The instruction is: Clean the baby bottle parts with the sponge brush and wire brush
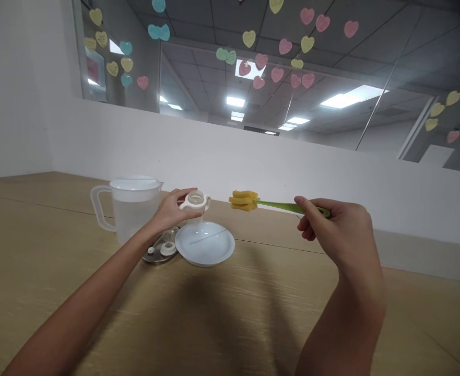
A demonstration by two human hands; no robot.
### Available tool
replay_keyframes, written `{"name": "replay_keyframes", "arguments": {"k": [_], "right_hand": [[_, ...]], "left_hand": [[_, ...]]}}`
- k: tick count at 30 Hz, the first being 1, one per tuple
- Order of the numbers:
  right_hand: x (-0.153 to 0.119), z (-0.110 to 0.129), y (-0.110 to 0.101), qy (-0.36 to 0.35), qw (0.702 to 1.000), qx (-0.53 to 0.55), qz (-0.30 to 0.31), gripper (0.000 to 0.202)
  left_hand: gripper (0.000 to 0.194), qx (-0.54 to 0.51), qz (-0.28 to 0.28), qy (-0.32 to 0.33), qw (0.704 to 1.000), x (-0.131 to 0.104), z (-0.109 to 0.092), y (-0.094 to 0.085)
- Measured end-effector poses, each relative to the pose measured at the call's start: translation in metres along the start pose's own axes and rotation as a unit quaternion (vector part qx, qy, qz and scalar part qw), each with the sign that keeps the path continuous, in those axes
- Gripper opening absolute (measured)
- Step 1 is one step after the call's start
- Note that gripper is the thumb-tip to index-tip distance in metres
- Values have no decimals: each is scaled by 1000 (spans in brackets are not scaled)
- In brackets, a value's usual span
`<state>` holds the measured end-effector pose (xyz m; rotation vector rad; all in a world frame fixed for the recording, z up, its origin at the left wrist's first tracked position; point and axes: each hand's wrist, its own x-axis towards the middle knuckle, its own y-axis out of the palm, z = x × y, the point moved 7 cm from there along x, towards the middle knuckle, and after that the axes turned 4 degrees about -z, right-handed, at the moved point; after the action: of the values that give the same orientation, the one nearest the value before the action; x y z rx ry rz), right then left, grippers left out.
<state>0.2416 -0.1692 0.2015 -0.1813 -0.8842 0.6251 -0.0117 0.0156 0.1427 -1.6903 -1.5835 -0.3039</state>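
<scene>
My left hand (175,208) is closed around a clear baby bottle (196,198) with a white handled collar, its open mouth turned toward me. The bottle hangs over a white bowl (206,256), in which a thin straight piece lies. In my right hand (341,222) is the green handle of a bottle brush (276,205). Its yellow sponge head (244,200) points left at the bottle, with a gap between them. Under my left wrist a metal tray (157,257) carries a white ring with a clear nipple (168,247) and a small white part (150,250).
A lidded plastic pitcher (133,209) holding clear liquid stands left of the tray, handle to the left. The wooden table (116,334) meets a white wall (230,156). Above it are glass panes with heart-shaped notes (307,44).
</scene>
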Motion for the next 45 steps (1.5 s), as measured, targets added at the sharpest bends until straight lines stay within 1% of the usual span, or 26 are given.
{"name": "replay_keyframes", "arguments": {"k": [2,4,7,10,12,15,17,19,21,24,27,29,33,35,37,40,45], "right_hand": [[0,-2,-1,2,1000,2,-4,39],[1,-4,-1,6,1000,-1,-8,39],[3,-8,-1,21,1000,-12,-12,39],[6,-11,1,33,999,-20,-15,39],[7,-12,2,28,999,-22,-14,40],[8,-12,3,15,999,-26,-11,41],[8,-14,3,15,999,-32,-8,41],[10,-17,6,21,999,-37,2,40],[12,-22,12,29,998,-43,25,39],[20,-36,32,52,993,-59,88,35],[28,-59,65,98,979,-74,163,29],[32,-75,90,124,968,-76,204,25],[35,-100,137,133,952,-104,255,23],[33,-109,154,134,942,-121,283,22],[29,-117,168,135,928,-138,319,21],[19,-130,182,147,895,-165,387,18],[-6,-160,200,188,813,-233,499,12]], "left_hand": [[65,-68,35,-42,996,-4,-9,0],[68,-109,66,-70,989,-9,-21,-2],[67,-138,113,-74,981,-18,-40,-2],[67,-130,158,-64,977,-26,-55,3],[73,-117,201,-51,971,-34,-63,14],[85,-96,290,-27,952,-50,-67,40],[88,-64,335,-14,940,-60,-64,58],[88,-18,362,11,932,-69,-58,75],[86,34,379,41,924,-77,-51,88],[80,93,398,60,911,-85,-42,101],[77,134,425,70,893,-91,-37,108],[76,153,438,73,883,-93,-35,110],[75,175,442,72,877,-94,-31,111],[76,186,442,69,875,-93,-30,111],[78,197,445,63,871,-93,-27,112],[79,208,449,59,867,-93,-26,113],[76,216,439,66,870,-91,-25,112]]}}
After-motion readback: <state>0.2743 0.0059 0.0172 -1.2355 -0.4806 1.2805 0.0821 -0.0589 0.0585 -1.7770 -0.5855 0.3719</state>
